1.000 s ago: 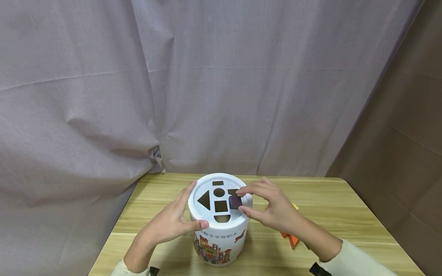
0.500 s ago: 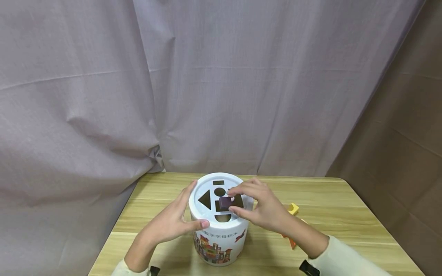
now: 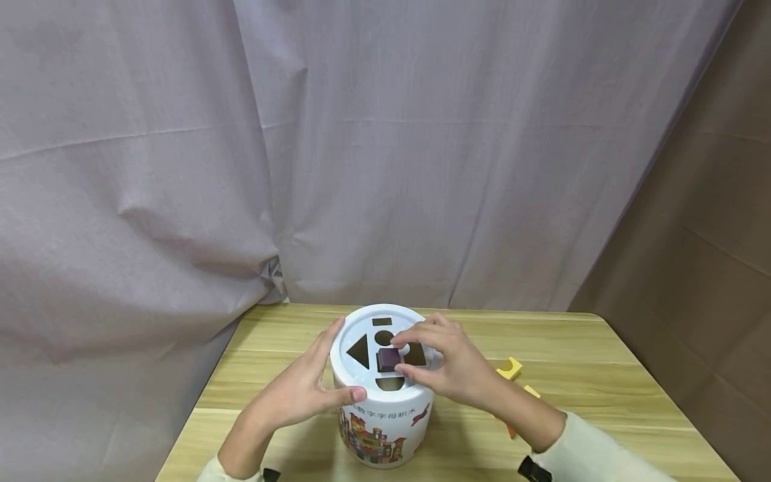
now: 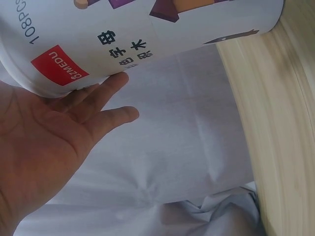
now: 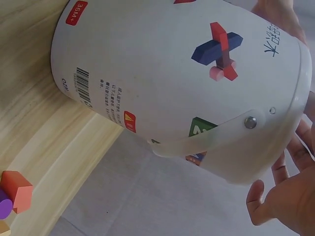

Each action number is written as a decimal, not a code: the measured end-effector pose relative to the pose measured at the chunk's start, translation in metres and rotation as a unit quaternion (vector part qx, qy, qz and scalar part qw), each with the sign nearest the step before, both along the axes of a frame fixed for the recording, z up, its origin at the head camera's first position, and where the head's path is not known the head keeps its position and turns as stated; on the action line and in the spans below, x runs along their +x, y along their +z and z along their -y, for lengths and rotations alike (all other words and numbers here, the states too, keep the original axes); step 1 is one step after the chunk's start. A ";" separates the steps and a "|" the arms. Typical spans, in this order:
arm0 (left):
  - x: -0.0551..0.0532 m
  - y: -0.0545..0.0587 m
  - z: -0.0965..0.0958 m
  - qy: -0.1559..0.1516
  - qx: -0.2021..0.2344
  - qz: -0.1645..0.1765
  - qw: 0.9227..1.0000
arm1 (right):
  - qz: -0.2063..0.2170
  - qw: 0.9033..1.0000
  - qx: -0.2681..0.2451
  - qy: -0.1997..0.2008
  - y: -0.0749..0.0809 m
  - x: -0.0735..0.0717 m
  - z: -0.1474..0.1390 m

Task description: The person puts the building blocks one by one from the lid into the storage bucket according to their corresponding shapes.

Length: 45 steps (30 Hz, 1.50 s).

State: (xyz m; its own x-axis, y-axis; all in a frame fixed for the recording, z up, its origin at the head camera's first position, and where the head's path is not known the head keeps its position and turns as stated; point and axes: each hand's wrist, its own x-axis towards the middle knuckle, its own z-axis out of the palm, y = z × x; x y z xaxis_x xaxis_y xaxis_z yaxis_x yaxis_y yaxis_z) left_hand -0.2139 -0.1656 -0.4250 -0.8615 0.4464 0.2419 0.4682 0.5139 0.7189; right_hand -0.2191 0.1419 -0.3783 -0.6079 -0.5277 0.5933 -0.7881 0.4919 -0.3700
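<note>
A white printed bucket (image 3: 385, 428) stands on the table, its white lid (image 3: 365, 379) pierced with a triangle, a circle, rectangles and other shapes. My right hand (image 3: 448, 361) pinches a dark purple square block (image 3: 388, 359) between thumb and fingers, over the square hole; how far it sits in the hole is hard to tell. At the bucket's left, my left hand (image 3: 298, 388) rests against it, thumb on the front rim and fingers along the side. The left wrist view shows those fingers (image 4: 106, 96) fairly straight beside the wall. The block is not visible in the right wrist view.
Right of the bucket lie a yellow block with a curved notch (image 3: 510, 368), another yellow piece (image 3: 532, 391) and an orange piece (image 3: 512, 432), partly behind my right forearm. The right wrist view shows an orange block (image 5: 18, 191) and a purple round piece (image 5: 5, 205). A grey curtain (image 3: 385, 167) hangs behind the table.
My right hand has carried the purple block leftward across the lid, from the right-hand holes to the square hole. The left hand has stayed on the bucket.
</note>
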 end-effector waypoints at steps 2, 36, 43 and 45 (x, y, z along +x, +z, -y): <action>0.000 0.000 -0.001 -0.003 0.003 0.000 1.000 | 0.007 1.000 0.002 -0.003 0.000 0.001 -0.001; -0.002 0.001 -0.001 0.002 0.005 0.013 1.000 | -0.028 0.990 0.029 -0.132 0.008 0.025 -0.102; 0.001 0.000 0.004 0.008 0.000 0.013 1.000 | -0.004 0.985 0.040 -0.166 -0.011 0.031 -0.127; 0.001 0.000 0.003 0.005 0.000 0.013 1.000 | -0.006 0.984 0.038 -0.176 -0.018 0.032 -0.136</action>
